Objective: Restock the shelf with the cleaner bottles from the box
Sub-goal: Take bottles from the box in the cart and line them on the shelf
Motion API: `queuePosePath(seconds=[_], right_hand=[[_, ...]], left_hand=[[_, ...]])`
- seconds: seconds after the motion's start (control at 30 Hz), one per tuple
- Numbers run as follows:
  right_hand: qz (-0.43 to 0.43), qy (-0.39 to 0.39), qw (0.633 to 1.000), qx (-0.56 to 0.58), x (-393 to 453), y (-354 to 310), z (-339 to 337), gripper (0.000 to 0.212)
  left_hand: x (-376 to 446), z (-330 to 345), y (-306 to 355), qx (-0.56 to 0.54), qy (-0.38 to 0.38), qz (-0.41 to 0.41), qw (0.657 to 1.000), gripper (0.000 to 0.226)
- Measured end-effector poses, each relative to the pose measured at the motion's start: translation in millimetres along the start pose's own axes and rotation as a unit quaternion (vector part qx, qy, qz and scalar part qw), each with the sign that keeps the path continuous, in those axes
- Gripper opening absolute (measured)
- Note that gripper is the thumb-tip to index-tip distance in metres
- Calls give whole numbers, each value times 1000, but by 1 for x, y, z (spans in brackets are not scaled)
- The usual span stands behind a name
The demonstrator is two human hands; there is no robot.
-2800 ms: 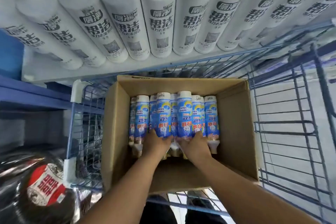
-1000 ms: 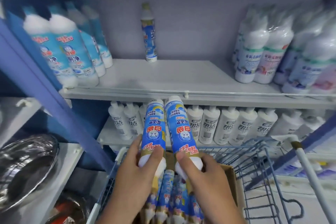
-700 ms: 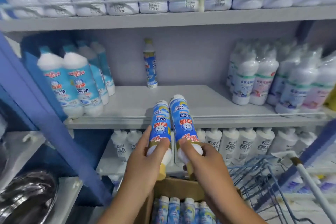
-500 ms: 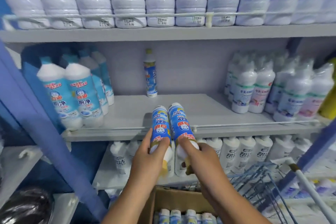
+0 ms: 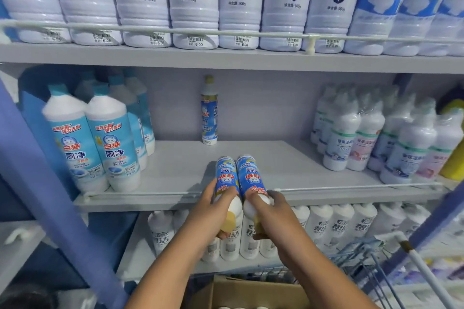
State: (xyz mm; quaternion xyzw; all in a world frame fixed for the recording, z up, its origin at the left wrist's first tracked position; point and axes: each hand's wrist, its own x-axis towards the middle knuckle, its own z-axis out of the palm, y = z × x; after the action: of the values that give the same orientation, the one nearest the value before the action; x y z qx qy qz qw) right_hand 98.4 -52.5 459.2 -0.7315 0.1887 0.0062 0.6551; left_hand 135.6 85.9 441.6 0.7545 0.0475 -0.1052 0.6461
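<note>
My left hand grips one blue-labelled cleaner bottle near its yellow cap end. My right hand grips a second one the same way. Both bottles lie side by side, bases pointing into the middle shelf, over its front rail. One matching bottle stands upright at the back of that shelf. The cardboard box sits at the bottom edge, with bottle tops just showing inside.
Large blue-and-white bottles stand at the shelf's left, wrapped white bottles at its right. White bottles fill the shelf above and the one below. A blue wire cart holds the box. A blue upright post runs down the left.
Both hands lifted the two bottles out of the box and carried them up and forward, so their bases now reach over the middle shelf's front rail.
</note>
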Motion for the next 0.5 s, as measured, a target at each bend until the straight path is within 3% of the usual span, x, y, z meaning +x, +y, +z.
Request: queuePosePath(seconds=[0.27, 0.4, 0.5], right_hand=[[-89, -83, 992, -39, 11, 8, -15, 52], [-133, -141, 980, -52, 15, 20, -31, 82], [-154, -135, 978, -42, 22, 27, -33, 83]], left_hand=[[6, -17, 1, 76, -79, 47, 993, 46], [1, -26, -14, 42, -147, 90, 984, 84], [2, -20, -20, -3, -129, 106, 986, 91]])
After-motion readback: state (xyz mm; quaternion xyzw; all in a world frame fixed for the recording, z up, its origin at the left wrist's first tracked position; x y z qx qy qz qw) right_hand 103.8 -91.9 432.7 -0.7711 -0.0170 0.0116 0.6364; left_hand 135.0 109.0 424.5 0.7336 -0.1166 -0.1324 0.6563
